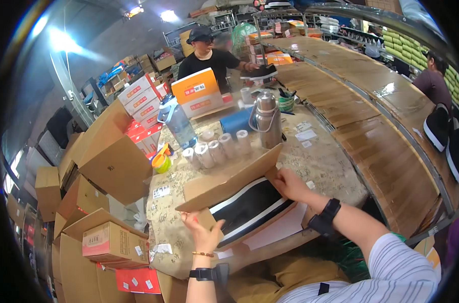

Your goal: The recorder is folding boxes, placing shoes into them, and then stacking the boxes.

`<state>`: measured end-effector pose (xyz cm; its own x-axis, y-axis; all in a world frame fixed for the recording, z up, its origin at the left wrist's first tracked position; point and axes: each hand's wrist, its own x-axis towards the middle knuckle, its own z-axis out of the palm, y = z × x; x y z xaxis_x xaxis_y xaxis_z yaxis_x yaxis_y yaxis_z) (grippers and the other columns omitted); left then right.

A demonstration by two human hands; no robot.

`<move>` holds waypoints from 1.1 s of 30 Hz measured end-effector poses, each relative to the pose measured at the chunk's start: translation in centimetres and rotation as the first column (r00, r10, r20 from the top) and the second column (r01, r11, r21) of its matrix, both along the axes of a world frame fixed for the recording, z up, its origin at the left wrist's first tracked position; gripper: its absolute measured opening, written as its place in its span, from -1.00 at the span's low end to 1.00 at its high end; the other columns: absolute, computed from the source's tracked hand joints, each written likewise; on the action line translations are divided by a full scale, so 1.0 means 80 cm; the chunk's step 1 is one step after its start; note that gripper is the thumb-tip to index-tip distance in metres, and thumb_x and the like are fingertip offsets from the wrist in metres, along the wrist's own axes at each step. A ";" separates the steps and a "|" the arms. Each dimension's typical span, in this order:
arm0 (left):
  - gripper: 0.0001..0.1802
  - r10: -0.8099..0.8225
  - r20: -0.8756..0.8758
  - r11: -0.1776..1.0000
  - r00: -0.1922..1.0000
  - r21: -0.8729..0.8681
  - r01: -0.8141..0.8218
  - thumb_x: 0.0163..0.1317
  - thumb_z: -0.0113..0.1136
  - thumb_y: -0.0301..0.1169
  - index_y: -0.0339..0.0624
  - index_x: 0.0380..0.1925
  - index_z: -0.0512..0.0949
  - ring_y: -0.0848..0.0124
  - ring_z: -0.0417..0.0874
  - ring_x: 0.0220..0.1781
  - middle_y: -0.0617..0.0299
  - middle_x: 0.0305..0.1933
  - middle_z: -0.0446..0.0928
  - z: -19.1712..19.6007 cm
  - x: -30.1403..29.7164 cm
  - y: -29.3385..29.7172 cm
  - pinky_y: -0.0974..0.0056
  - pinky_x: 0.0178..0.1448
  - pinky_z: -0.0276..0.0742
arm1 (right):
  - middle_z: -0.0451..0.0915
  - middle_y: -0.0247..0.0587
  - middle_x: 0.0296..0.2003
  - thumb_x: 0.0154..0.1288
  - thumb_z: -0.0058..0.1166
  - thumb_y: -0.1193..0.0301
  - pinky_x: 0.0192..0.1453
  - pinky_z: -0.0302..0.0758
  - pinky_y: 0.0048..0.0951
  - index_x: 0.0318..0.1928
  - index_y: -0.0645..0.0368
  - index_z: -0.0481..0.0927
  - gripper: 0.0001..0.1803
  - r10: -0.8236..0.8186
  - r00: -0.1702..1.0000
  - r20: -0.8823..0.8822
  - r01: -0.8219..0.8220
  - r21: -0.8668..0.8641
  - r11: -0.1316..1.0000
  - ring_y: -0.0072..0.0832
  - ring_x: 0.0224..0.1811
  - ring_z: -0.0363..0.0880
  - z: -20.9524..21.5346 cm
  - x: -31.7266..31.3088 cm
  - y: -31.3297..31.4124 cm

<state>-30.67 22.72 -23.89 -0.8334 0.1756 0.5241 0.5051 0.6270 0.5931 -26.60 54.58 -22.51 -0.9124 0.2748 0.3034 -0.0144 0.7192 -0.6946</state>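
A brown cardboard shoe box (224,183) lies on the table in front of me, its lid standing up along the far side. Inside rests a pair of black shoes (248,206) with white sole edges, side by side. My left hand (203,230) is closed on the left end of the box, thumb raised by the end flap. At the far right corner my right hand (291,186) has its fingers curled on the cardboard. A white sheet of paper (277,230) shows at the near side of the box.
Beyond the box stand several white rolls (217,151), a steel flask (266,118), a blue water bottle (177,121) and a yellow-green tape roll (161,163). Open cartons (113,156) crowd the left. A cardboard-covered rack (361,121) runs along the right. Opposite, a person (209,60) holds a black shoe.
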 end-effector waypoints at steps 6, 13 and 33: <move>-0.76 -0.223 -0.203 0.957 0.954 -0.229 0.175 0.10 0.01 -0.53 -0.13 -0.19 0.49 0.20 0.58 0.00 0.16 -0.22 0.61 0.016 0.008 -0.054 0.00 0.29 0.20 | 0.56 -0.09 -0.26 0.00 0.28 0.27 -0.09 0.46 -0.25 -0.25 0.21 0.47 -0.63 -0.005 0.968 -0.251 -0.025 -0.114 0.993 -0.28 -0.15 0.56 0.041 -0.013 0.067; 0.06 -0.147 0.157 0.575 0.977 -0.790 0.213 -0.18 0.37 0.03 -0.01 0.34 0.11 -0.04 0.16 0.38 -0.21 0.30 0.18 0.113 0.043 0.025 -0.12 0.37 0.05 | 0.17 0.23 0.22 -0.32 0.40 -0.04 0.26 0.20 -0.01 0.34 -0.16 0.20 0.10 0.490 0.792 0.364 -0.585 0.683 0.438 0.02 0.27 0.17 0.085 0.004 0.000; -0.03 -0.636 0.310 0.426 0.707 0.905 -0.014 0.13 0.18 -0.50 0.04 0.43 -0.22 0.31 0.21 0.35 0.13 0.38 0.11 -0.023 0.107 -0.040 0.18 0.34 0.20 | 0.37 -0.12 0.19 0.32 -0.53 -0.30 0.29 0.27 -0.19 0.27 0.16 0.27 -0.15 0.552 0.787 -0.275 -0.307 -0.951 -0.036 -0.36 0.22 0.32 -0.056 0.077 0.027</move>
<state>-22.08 19.51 -25.75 -0.9620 0.2676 0.0537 -0.0711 -0.4358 0.8972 -20.44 56.73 -26.98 -0.9648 -0.2608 0.0329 0.1391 -0.6126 -0.7781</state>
